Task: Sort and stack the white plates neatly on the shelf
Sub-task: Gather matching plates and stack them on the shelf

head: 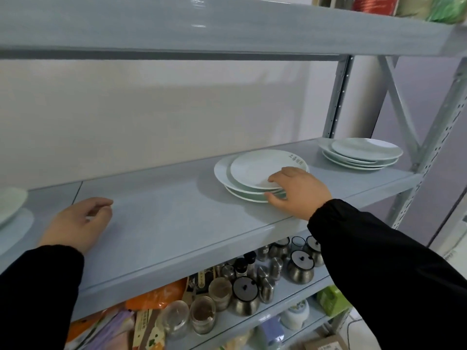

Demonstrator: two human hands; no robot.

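Observation:
A stack of white plates point(252, 170) sits in the middle of the grey shelf point(164, 223), its plates shifted out of line with each other. My right hand point(298, 192) grips the near right rim of this stack, fingers on the top plate and thumb under the lower edge. A second stack of white plates point(361, 152) rests at the shelf's far right end. Another white plate point(10, 203) shows partly at the left edge. My left hand point(75, 223) hovers over the bare shelf to the left, fingers loosely curled and holding nothing.
Metal uprights and a cross brace point(404, 117) stand at the shelf's right end. A shelf board point(202, 26) runs overhead. The shelf below carries steel jars point(246, 291), glass jars point(202, 314) and orange packets point(156, 296).

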